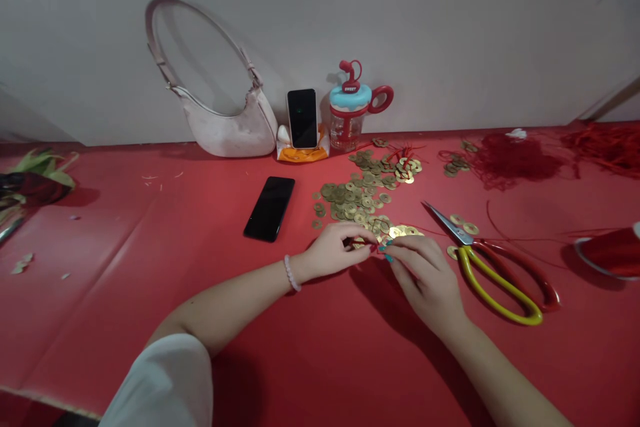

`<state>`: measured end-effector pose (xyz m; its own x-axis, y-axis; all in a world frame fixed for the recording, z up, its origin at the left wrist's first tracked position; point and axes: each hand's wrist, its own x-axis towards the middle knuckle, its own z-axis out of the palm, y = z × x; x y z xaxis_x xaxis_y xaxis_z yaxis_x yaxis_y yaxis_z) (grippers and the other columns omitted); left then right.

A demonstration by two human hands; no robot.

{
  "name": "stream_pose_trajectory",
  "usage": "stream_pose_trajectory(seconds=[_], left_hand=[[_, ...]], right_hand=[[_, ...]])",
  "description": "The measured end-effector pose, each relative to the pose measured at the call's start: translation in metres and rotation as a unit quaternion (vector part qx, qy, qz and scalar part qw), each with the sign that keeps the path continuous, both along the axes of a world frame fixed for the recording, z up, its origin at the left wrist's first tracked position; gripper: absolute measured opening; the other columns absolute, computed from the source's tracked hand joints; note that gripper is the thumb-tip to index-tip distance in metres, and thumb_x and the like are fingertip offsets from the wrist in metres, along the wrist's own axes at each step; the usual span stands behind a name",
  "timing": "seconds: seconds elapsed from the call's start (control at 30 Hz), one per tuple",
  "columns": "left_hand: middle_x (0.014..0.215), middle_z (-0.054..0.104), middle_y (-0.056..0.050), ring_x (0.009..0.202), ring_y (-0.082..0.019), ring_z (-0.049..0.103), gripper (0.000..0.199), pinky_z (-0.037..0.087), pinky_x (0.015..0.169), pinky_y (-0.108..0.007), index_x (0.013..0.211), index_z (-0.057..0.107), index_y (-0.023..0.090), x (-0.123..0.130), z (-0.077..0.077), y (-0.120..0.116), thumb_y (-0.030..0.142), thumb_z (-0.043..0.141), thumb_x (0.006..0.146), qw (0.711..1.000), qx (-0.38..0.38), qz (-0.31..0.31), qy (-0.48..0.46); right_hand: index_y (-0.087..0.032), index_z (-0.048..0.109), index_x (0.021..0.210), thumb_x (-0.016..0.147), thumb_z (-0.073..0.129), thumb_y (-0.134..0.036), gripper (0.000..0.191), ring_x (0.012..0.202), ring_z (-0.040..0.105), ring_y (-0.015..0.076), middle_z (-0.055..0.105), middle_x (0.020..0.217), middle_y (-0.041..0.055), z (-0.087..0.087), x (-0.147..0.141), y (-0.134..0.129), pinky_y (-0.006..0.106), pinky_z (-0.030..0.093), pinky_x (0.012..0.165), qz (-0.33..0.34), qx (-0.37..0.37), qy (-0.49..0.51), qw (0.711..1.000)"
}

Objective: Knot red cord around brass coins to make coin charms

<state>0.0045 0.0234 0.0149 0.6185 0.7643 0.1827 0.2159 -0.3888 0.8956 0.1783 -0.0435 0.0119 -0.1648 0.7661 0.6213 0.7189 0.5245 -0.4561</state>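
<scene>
My left hand [333, 252], with a beaded bracelet [293, 273] at its wrist, pinches a thin red cord [379, 248]. Fingertip to fingertip with it, my right hand [425, 277] is closed on the same cord. Part of the cord is hidden behind the fingers. Brass coins with holes [350, 200] lie heaped just beyond both hands, some with red cord around them. To the right of my right hand lie scissors [493, 263] with one yellow and one red handle, blades pointing to the far left, near a few loose coins [470, 229].
A black phone [270, 209] lies left of the coins. At the wall stand a pale handbag [230, 127], a propped phone [303, 119] and a lidded cup [347, 120]. Tangled red cord [520, 160] and a red spool [610, 252] are on the right, dried leaves [43, 170] far left.
</scene>
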Motion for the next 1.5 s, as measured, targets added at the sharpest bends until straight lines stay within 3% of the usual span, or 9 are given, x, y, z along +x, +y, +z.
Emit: stream_pose_trajectory(seconds=[0.17,0.27,0.4,0.67,0.83,1.27,1.5], left_hand=[[0.088,0.067,-0.005,0.081,-0.012,0.06,0.015,0.046,0.076,-0.023,0.087,0.067,0.015,-0.002,0.0,0.0,0.018,0.054,0.079,0.994,0.048,-0.094,0.0],[0.086,0.067,-0.006,0.078,-0.012,0.06,0.016,0.046,0.074,-0.023,0.087,0.067,0.015,-0.002,0.001,-0.001,0.02,0.054,0.08,0.995,0.051,-0.082,0.0],[0.083,0.067,-0.004,0.072,-0.011,0.058,0.015,0.045,0.069,-0.022,0.087,0.067,0.015,-0.001,0.002,-0.001,0.02,0.056,0.078,0.998,0.038,-0.045,0.019],[0.089,0.069,-0.004,0.074,-0.011,0.059,0.016,0.045,0.066,-0.022,0.09,0.068,0.016,0.0,0.003,-0.001,0.02,0.058,0.078,1.0,-0.001,-0.006,0.028],[0.089,0.069,-0.004,0.072,-0.011,0.059,0.018,0.044,0.064,-0.021,0.092,0.067,0.017,0.0,0.004,-0.001,0.02,0.057,0.078,0.999,-0.026,-0.006,0.035],[0.092,0.069,-0.005,0.082,-0.013,0.061,0.015,0.047,0.074,-0.024,0.088,0.068,0.017,0.0,0.004,0.0,0.018,0.057,0.079,1.0,0.006,-0.021,0.018],[0.089,0.069,-0.005,0.079,-0.013,0.06,0.014,0.047,0.073,-0.025,0.087,0.068,0.017,0.0,0.001,0.0,0.018,0.057,0.078,0.999,0.023,-0.02,0.028]], right_hand=[[-0.024,0.06,0.087,0.083,0.048,-0.02,0.014,0.075,0.063,0.0192,0.066,0.08,0.0048,-0.002,-0.002,0.0,0.034,0.05,0.068,-0.033,-0.096,0.073,0.992],[-0.022,0.056,0.087,0.082,0.051,-0.027,0.009,0.067,0.065,0.0174,0.067,0.075,0.0035,-0.005,-0.004,0.0,0.027,0.05,0.057,-0.053,-0.201,0.162,0.965],[-0.02,0.056,0.081,0.08,0.054,-0.034,0.014,0.064,0.063,0.0158,0.065,0.072,0.0033,-0.005,-0.003,0.001,0.025,0.05,0.056,-0.036,-0.276,0.233,0.932],[-0.02,0.062,0.083,0.08,0.053,-0.032,0.015,0.07,0.063,0.0172,0.067,0.08,0.006,-0.004,-0.001,0.001,0.029,0.052,0.064,-0.045,-0.249,0.185,0.95],[-0.021,0.054,0.09,0.081,0.051,-0.026,0.01,0.077,0.065,0.0159,0.065,0.083,0.0045,-0.007,-0.003,0.0,0.027,0.053,0.067,-0.011,-0.242,0.23,0.943],[-0.022,0.052,0.088,0.083,0.05,-0.028,0.008,0.076,0.065,0.0163,0.063,0.082,0.0044,-0.012,-0.002,-0.001,0.025,0.052,0.062,-0.011,-0.246,0.193,0.95],[-0.023,0.058,0.088,0.083,0.05,-0.023,0.01,0.082,0.059,0.0191,0.063,0.086,0.0055,-0.004,0.001,0.001,0.035,0.05,0.073,0.008,-0.164,0.111,0.98]])
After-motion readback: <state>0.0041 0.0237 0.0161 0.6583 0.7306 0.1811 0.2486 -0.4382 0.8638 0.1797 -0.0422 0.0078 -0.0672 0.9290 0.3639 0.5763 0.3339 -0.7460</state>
